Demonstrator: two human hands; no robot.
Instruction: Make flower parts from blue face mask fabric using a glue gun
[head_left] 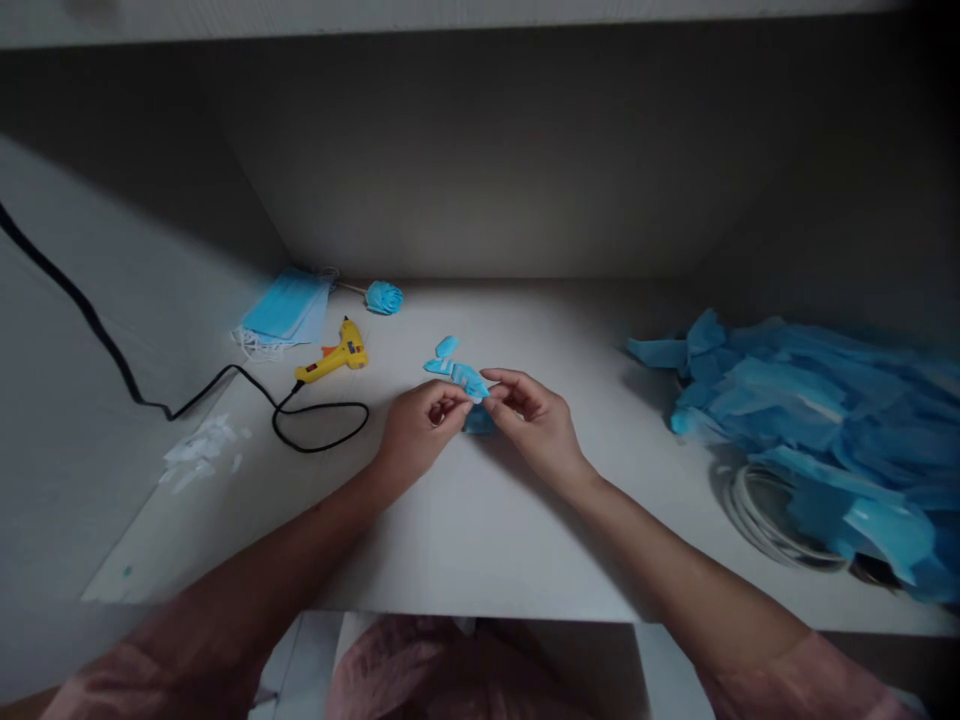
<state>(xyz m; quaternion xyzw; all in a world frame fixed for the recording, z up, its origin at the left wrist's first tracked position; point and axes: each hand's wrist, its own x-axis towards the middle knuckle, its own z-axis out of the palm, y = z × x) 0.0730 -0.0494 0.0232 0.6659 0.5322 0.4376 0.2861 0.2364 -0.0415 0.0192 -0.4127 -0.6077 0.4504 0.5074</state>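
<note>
Between my two hands is a small blue fabric petal point(471, 382), held just above the white surface. My left hand point(421, 428) pinches its near edge with thumb and fingertips. At its right end, the thumb and index finger of my right hand point(536, 420) close on it. Another blue piece point(478, 420) shows below the fingers, partly hidden by them. Just beyond lies a loose rounded blue petal point(447, 347), with more cut petals overlapping beside it. Exactly where the held petal ends and those behind it begin is hard to make out.
A yellow glue gun point(341, 353) with a looping black cord point(319, 450) lies left. Behind it are blue face masks point(285, 305) and a blue fabric rose point(384, 297). White scraps point(199, 450) lie front left. A blue fabric heap point(817, 400) and coiled pale wire point(765, 520) occupy the right.
</note>
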